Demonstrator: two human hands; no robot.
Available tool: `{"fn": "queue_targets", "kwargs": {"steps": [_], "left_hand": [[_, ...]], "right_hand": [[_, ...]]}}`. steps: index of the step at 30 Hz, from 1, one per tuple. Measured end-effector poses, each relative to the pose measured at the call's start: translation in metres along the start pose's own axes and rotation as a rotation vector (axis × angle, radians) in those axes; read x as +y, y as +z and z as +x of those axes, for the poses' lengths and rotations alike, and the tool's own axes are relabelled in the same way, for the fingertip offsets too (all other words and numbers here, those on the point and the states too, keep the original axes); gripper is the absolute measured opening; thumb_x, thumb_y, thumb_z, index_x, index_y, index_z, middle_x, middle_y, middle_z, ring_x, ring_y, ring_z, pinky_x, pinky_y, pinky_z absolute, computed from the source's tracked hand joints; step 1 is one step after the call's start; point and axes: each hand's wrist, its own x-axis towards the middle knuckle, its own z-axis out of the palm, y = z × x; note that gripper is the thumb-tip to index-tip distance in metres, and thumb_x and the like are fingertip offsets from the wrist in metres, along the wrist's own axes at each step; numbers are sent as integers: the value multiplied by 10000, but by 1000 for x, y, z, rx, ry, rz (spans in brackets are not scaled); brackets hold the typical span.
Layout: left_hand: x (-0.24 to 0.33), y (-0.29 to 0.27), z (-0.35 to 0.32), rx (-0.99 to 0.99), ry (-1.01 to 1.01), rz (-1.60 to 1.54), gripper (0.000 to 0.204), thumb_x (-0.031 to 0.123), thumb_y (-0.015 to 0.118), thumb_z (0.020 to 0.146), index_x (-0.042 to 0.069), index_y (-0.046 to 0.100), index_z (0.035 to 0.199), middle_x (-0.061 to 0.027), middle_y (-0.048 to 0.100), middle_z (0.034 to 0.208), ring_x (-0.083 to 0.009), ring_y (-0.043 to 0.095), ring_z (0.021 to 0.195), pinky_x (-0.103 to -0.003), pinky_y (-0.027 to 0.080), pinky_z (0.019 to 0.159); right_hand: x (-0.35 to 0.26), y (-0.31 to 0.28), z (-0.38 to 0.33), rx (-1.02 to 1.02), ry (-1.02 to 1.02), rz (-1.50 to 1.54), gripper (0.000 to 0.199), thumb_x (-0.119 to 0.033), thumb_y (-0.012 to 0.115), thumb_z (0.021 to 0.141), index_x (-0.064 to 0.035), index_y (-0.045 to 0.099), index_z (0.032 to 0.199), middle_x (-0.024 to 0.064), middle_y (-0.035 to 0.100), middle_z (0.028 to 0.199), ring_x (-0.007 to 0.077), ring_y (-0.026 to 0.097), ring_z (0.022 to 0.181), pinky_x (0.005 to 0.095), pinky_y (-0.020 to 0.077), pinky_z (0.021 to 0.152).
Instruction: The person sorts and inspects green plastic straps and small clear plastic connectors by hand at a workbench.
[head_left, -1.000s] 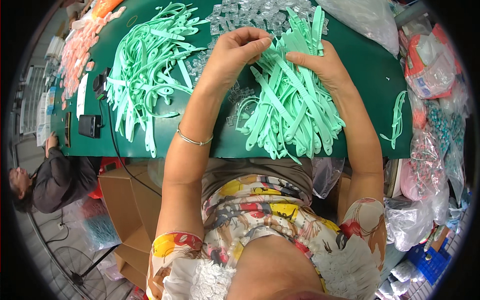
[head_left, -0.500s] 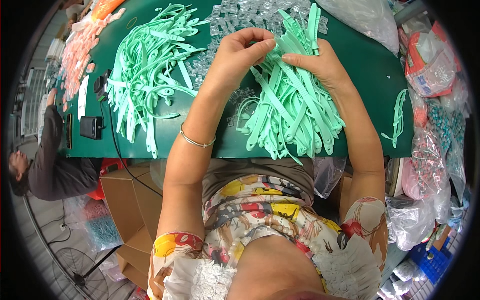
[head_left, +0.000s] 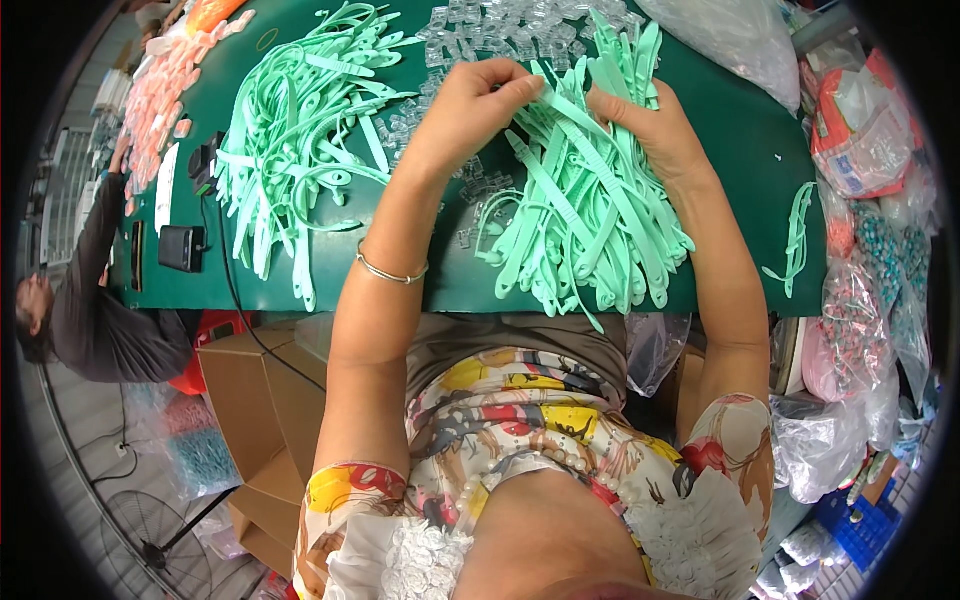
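Pinching with thumb and fingertips drawn together, the left hand [head_left: 478,100] grips one mint-green strap [head_left: 556,100] near its end, just above the heap of straps [head_left: 590,220]. The right hand [head_left: 650,130] is curled over the top of that same heap, fingers folded around a bundle of the strips so that several ends stick up past its knuckles — how tightly it clamps them cannot be told. A thin metal bangle [head_left: 390,272] circles the left wrist.

The straps are long, flat, flexible strips of pale green with ridged, notched lengths; they lie fanned and crossed over one another on the green worktop [head_left: 740,150], reaching its near edge. A second, looser pile of green straps [head_left: 290,150] lies well to the left, and small clear clips [head_left: 480,25] are scattered beyond the hands.

Compared with half a second ago, both hands keep nearly the same places — the left fingertips sit a little closer to the right hand.
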Motion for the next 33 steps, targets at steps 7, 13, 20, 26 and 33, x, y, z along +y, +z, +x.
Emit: {"fn": "queue_targets", "kwargs": {"steps": [7,13,20,26,33], "left_hand": [[-1,25,1,-40,-32,36,224,219,597,846,15,615,756,65,465,603,-27,368,548,-201,265,472],[-6,25,0,73,-51,-103,208,195,591,851,1,611,778,51,455,589,-30,348,531,-196,242,469],[-1,20,-1,160,-3,-237,223,201,585,855,-5,600,773,54,445,585,-33,341,524,-195,232,471],[-9,19,4,130,-9,-101,229,225,584,858,18,587,760,59,438,584,-31,339,523,-194,235,472],[-13,13,6,106,-28,50,220,233,578,857,20,601,809,55,471,613,-43,383,550,-191,296,499]], "right_hand": [[-2,13,-2,-97,-125,-161,261,-128,724,726,0,629,933,29,634,828,85,583,749,232,465,675],[-1,11,0,-60,-94,-210,231,-117,701,730,14,630,907,26,630,801,74,572,729,234,466,656],[-3,10,-2,-7,-64,-229,268,-130,704,722,13,620,931,27,617,814,77,558,709,237,455,643],[-7,1,-3,-64,-6,-121,334,-178,661,744,4,588,1013,48,612,882,100,563,804,239,442,742],[-3,-6,0,-102,-38,-40,303,-129,633,734,9,593,1001,61,623,897,119,579,819,247,448,774]]}}
